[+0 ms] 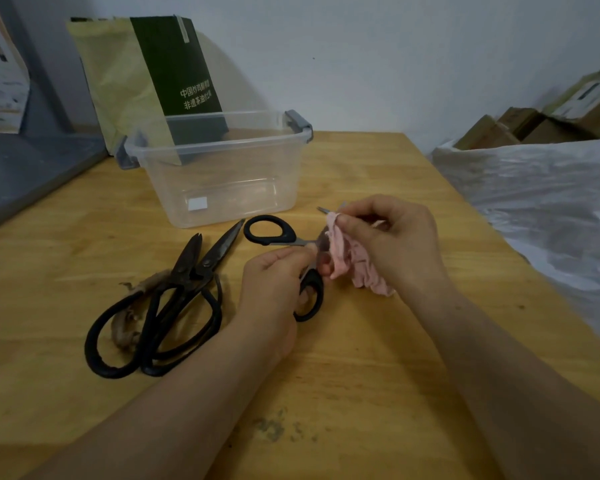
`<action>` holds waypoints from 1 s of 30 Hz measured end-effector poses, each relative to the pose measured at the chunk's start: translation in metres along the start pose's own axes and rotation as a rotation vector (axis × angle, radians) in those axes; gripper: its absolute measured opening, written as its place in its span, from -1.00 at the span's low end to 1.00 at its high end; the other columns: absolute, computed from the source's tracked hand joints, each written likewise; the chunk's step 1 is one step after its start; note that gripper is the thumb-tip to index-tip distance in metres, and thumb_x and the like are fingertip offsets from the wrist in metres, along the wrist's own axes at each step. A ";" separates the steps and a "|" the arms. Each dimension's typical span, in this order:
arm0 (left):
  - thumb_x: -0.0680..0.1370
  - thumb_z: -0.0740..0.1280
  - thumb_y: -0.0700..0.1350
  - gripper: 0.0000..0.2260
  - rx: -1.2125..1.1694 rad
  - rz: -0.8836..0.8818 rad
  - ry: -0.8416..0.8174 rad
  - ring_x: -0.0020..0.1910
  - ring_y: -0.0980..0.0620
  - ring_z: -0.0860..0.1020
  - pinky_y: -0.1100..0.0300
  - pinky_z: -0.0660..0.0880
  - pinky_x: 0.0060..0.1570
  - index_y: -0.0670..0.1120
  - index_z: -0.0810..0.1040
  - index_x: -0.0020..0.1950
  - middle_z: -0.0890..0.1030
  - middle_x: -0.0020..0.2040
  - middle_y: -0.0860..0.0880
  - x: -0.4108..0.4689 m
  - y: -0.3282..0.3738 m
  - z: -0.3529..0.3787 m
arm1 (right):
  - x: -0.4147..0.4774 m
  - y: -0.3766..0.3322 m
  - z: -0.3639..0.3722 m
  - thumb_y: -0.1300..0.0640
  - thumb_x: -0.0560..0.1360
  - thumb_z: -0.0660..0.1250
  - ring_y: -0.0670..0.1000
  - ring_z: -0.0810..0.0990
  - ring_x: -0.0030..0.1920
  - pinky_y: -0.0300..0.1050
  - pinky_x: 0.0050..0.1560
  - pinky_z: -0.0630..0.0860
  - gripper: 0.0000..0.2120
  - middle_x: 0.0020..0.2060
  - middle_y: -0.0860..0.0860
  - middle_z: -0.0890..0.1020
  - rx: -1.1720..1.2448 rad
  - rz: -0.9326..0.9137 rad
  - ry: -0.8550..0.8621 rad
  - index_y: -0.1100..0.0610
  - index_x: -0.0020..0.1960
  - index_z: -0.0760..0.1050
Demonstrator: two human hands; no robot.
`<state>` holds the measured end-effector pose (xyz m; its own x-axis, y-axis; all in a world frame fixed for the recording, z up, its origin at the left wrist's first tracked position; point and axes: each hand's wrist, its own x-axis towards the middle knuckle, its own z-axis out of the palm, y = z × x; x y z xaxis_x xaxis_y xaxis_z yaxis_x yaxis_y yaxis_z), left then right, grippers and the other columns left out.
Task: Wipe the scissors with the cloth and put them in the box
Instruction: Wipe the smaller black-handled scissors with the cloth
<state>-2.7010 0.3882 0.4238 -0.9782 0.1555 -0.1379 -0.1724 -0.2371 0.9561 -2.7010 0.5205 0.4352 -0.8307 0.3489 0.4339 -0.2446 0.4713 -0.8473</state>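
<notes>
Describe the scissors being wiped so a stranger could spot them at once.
On the wooden table, in front of the clear box, the left hand grips the scissors while the right hand pinches a pink cloth round a blade. Unlike the dark old scissors lying alongside, they have black plastic handles.

Left hand point(274, 289): fingers curled round the lower handle of the scissors point(286, 233).
Right hand point(392, 237): fingertips pinching the cloth point(361, 261).
Forearms: bare, converging from the near edge of the bench point(361, 358).
</notes>
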 end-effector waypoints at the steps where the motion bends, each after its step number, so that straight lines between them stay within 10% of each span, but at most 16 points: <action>1: 0.54 0.30 -0.21 -0.83 -0.002 0.002 0.008 -0.27 -0.01 0.54 0.13 0.45 -0.18 -0.17 0.63 -0.22 0.61 -0.34 -0.10 0.000 0.000 0.000 | -0.003 -0.003 0.003 0.20 0.42 0.46 -0.23 0.59 -0.29 -0.36 -0.28 0.50 -0.85 -0.27 -0.16 0.63 0.023 -0.007 -0.060 -0.03 -0.23 0.61; 7: 0.56 0.28 -0.23 -0.72 0.004 0.043 0.088 -0.55 0.11 0.48 0.36 0.37 -0.55 -0.16 0.61 -0.34 0.55 -0.49 -0.09 -0.004 0.004 -0.002 | -0.007 -0.003 0.015 0.14 0.43 0.44 -0.09 0.52 -0.02 -0.20 0.01 0.46 -0.91 -0.13 -0.09 0.53 -0.256 -0.255 -0.203 0.11 -0.08 0.67; 17: 0.58 0.28 -0.16 -0.71 0.072 0.045 0.128 -0.36 0.02 0.54 0.22 0.44 -0.33 -0.15 0.62 -0.31 0.62 -0.38 -0.10 0.000 -0.001 -0.002 | -0.002 0.006 -0.004 0.17 0.50 0.36 0.03 0.55 -0.03 -0.03 -0.02 0.45 -0.89 -0.08 -0.04 0.53 -0.580 -0.297 -0.227 0.16 -0.05 0.65; 23: 0.57 0.29 -0.14 -0.69 0.151 0.067 0.129 -0.50 0.22 0.47 0.31 0.41 -0.41 -0.09 0.61 -0.38 0.58 -0.48 0.02 -0.002 -0.002 -0.001 | -0.009 -0.006 0.012 0.12 0.46 0.41 -0.06 0.54 -0.03 -0.11 0.02 0.47 -0.88 -0.10 -0.11 0.51 -0.358 -0.257 -0.226 0.12 -0.06 0.68; 30: 0.56 0.30 -0.12 -0.65 0.139 0.054 0.179 -0.30 -0.02 0.46 0.18 0.37 -0.30 -0.09 0.60 -0.43 0.59 -0.35 -0.15 0.001 -0.004 -0.001 | -0.007 -0.001 0.007 0.12 0.48 0.39 0.01 0.55 -0.01 -0.05 0.03 0.46 -0.89 -0.10 -0.07 0.55 -0.494 -0.230 -0.280 0.16 -0.08 0.63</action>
<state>-2.7016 0.3886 0.4195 -0.9926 -0.0293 -0.1176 -0.1140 -0.1039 0.9880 -2.6984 0.5115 0.4304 -0.9004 -0.0008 0.4351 -0.2279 0.8527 -0.4701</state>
